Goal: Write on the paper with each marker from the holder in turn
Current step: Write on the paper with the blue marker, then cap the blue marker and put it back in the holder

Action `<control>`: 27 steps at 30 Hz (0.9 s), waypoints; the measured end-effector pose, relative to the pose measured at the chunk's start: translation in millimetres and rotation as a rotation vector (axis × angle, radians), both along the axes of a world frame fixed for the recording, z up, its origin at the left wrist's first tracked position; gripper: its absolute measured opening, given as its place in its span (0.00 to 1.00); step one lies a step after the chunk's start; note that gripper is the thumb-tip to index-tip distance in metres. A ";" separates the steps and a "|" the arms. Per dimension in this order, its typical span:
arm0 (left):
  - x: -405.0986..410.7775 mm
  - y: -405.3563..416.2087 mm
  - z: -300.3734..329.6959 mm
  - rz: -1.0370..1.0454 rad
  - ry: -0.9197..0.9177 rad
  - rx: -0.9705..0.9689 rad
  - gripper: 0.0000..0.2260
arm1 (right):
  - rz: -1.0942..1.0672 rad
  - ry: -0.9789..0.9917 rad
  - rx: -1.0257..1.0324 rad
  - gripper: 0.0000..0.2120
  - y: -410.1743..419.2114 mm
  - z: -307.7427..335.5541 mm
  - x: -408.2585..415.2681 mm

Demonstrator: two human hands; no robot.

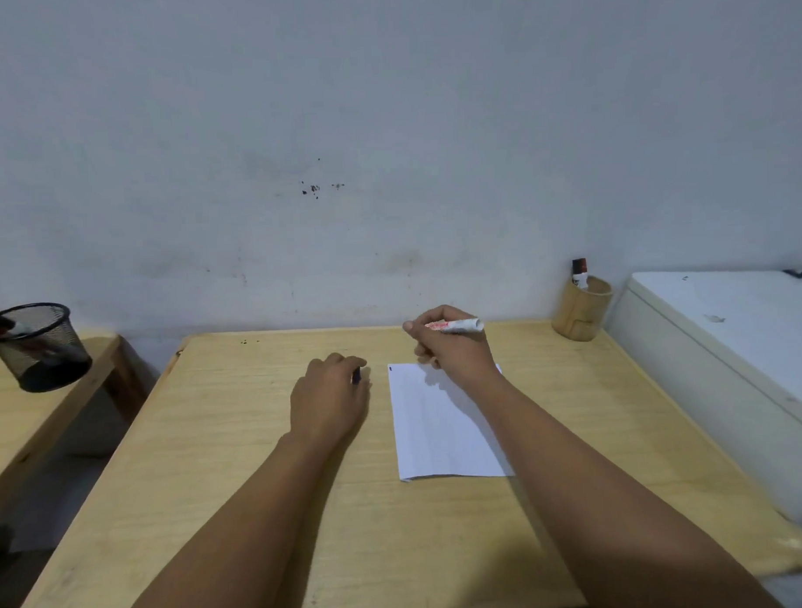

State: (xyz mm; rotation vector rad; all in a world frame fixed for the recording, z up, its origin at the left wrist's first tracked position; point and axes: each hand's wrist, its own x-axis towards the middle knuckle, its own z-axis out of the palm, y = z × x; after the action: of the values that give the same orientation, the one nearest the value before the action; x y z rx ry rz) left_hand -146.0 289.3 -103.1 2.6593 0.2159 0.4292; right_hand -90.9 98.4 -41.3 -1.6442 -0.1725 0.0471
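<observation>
Head view: white marker (456, 325) lying horizontally in right hand (455, 347), grasped between thumb and fingers, hovering over far edge of paper (444, 429). Paper lying flat on wooden table (214, 469), at 3 o'clock of left hand (330, 401). Left hand resting palm-down, pinching small dark cap (356, 376). Bamboo holder (581, 311) standing at 1 o'clock of right hand, holding one marker.

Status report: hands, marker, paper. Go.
Right hand gripping marker above paper. Left hand on table, dark cap in fingers. One marker left in holder. Nothing in the way.
</observation>
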 end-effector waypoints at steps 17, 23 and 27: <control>-7.1 -33.0 110.6 -0.025 -0.024 -1.051 0.04 | 0.141 -0.075 -0.237 0.17 -37.4 16.9 -44.3; -15.1 -60.0 130.7 -0.098 -0.025 -0.967 0.07 | 0.089 -0.126 -0.233 0.11 -52.2 27.8 -50.4; -14.6 -78.0 134.7 -0.135 -0.011 -0.905 0.05 | 0.061 -0.131 -0.220 0.11 -65.3 31.5 -54.3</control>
State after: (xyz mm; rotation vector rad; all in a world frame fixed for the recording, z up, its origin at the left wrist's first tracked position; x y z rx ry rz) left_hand -160.6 211.3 31.6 1.7680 0.1694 0.2204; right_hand -145.2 33.1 -9.8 -1.8618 -0.3276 0.0048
